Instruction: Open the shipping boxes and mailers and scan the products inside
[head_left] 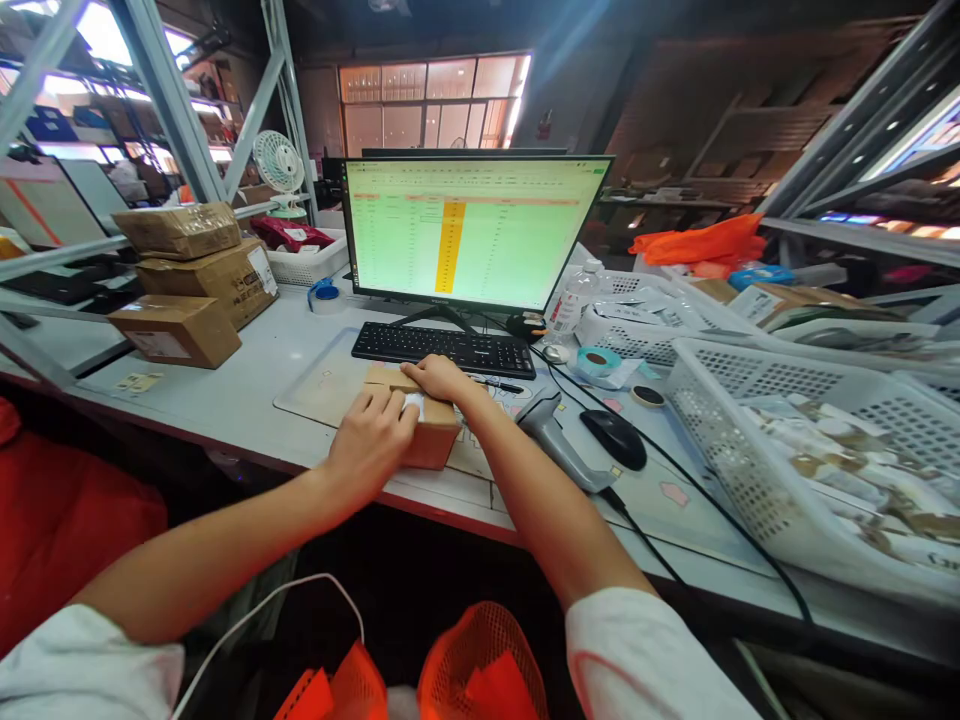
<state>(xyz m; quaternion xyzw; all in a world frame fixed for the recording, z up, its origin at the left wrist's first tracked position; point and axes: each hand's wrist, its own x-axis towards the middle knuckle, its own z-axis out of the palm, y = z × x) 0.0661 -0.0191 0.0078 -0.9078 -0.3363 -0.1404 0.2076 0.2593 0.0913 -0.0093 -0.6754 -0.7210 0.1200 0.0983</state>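
A small brown cardboard box (431, 447) sits at the front edge of the desk, just before the keyboard. My left hand (369, 440) is closed over its near left side, fingers bent onto the top. Across the far edge of the top lies my right hand (437, 378), its fingers curled against the cardboard flap. A small white patch (415, 402) shows between the two hands. The fingertips of both hands are partly hidden. A grey barcode scanner (559, 440) lies right of my right forearm, with a black mouse (613, 438) beside it.
Behind the box stand a black keyboard (442, 348) and a lit monitor (480, 230). Taped cartons (180, 330) are stacked at left. A white basket (712, 430) of small packets fills the right side. Cables cross the desk near tape rolls (598, 361) and a plastic bottle (576, 295).
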